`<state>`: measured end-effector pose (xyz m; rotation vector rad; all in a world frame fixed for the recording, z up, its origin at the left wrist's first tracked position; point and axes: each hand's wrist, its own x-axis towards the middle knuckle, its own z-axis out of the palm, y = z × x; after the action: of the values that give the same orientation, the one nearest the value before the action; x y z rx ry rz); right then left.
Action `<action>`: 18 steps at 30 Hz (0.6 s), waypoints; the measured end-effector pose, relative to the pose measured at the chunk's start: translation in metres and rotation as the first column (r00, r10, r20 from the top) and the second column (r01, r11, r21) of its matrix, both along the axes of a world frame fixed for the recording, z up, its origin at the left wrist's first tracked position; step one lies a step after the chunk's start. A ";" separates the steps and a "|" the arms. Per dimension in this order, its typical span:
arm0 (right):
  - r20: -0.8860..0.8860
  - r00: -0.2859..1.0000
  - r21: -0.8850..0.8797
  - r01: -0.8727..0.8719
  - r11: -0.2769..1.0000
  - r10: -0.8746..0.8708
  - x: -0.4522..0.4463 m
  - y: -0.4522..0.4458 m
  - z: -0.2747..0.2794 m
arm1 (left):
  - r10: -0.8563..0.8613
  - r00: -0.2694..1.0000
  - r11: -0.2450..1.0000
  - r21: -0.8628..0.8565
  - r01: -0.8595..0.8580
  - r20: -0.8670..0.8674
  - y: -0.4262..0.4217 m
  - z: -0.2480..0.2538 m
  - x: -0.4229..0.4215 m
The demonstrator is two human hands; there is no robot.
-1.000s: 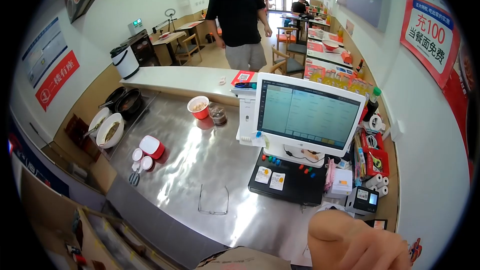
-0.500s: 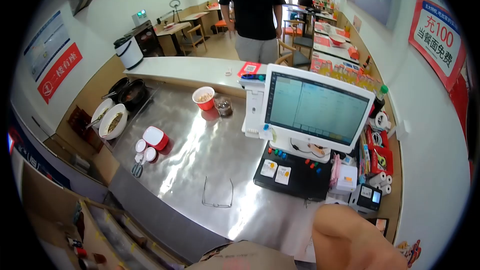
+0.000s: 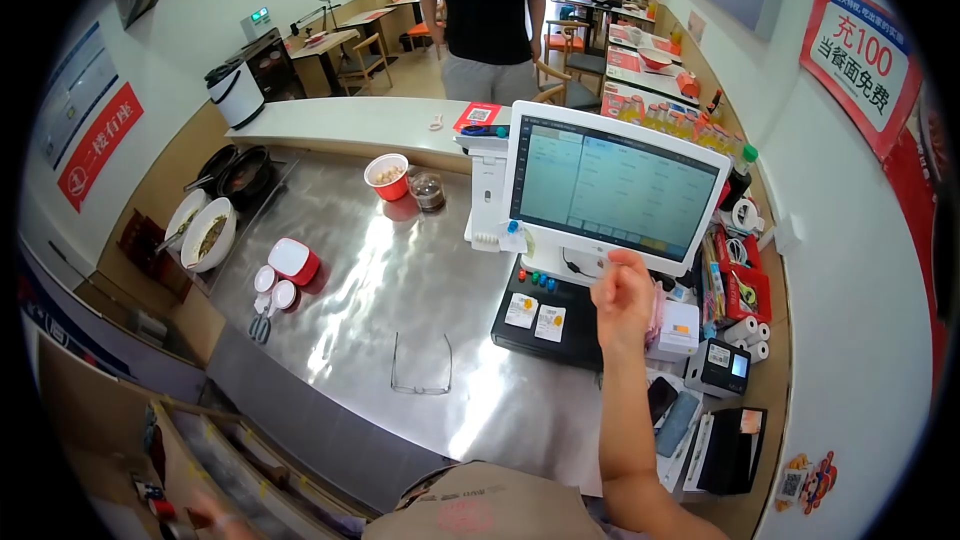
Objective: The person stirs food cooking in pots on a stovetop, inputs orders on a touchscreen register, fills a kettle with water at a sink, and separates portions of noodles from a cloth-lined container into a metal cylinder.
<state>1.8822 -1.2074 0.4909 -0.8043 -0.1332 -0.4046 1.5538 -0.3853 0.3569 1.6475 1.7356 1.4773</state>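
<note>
My right hand point(image 3: 622, 302) is raised in front of the lower edge of the white touchscreen monitor point(image 3: 618, 185), over the black cash drawer point(image 3: 512, 335). Its fingers are curled in, and nothing shows in them; whether a fingertip meets the screen I cannot make out. At the bottom left edge, a smeared shape that seems to be my left hand point(image 3: 215, 514) hangs low beside the shelving, its fingers too blurred to read. Two paper slips lie on the drawer: one slip point(image 3: 521, 310) and another slip point(image 3: 549, 323). Eyeglasses point(image 3: 421, 389) rest on the metal counter point(image 3: 350, 360).
A red-and-white cup point(image 3: 387, 178) and a dark jar point(image 3: 428, 193) stand at the counter's back. Lidded red tubs point(image 3: 294, 259) sit left, near white bowls point(image 3: 210, 235). A label printer point(image 3: 718, 367) stands right. Beyond the ledge point(image 3: 350, 120) is a person in black point(image 3: 485, 5).
My right arm has stretched forward, bringing the hand up before the monitor. A blurred shape has appeared at the lower left. The view has shifted slightly, and the person beyond has moved a little.
</note>
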 end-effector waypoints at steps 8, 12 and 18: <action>-0.151 0.923 -0.252 0.311 0.916 -0.355 0.025 0.040 -0.060 | -0.260 -0.698 -0.725 0.343 0.598 0.667 -0.457 0.301 0.387; 0.040 0.806 -0.710 0.440 0.551 -0.591 0.011 0.010 -0.082 | -0.163 -0.673 -0.966 0.022 0.257 0.721 -0.594 0.293 0.427; 0.305 0.622 -0.845 0.526 0.095 -0.721 0.016 -0.051 -0.109 | -0.260 -0.893 -0.775 0.473 0.420 0.367 -0.574 0.338 0.354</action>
<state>1.8981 -1.2584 0.3819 -2.0413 0.2555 -1.1617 1.9074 -0.9593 0.6947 1.0937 -0.8684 0.0400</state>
